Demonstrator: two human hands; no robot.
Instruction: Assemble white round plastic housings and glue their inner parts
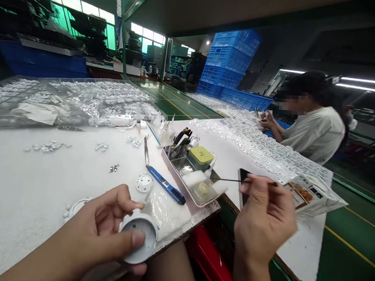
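Note:
My left hand (113, 234) grips a round white plastic cap (147, 236), its hollow side turned up and the thumb pressed inside its rim. My right hand (265, 218) pinches a thin dark stick (229, 180), which points left over an open organizer box (184, 185). The stick's tip is too fine to make out. Inside the box lie a white pad (195, 178), a small clear round container (202, 189) and a yellow-green lidded tin (201, 155). A blue utility knife (165, 184) rests beside the box, close to tweezers (146, 149) and a white disc (144, 183).
Small white parts (48, 146) lie in piles on the white table (17, 180). Bagged parts cover its far left. A phone (243, 187) and a printed carton (312, 194) are at the right. A co-worker (317, 124) sits beyond rows of white pieces, near stacked blue crates (227, 62).

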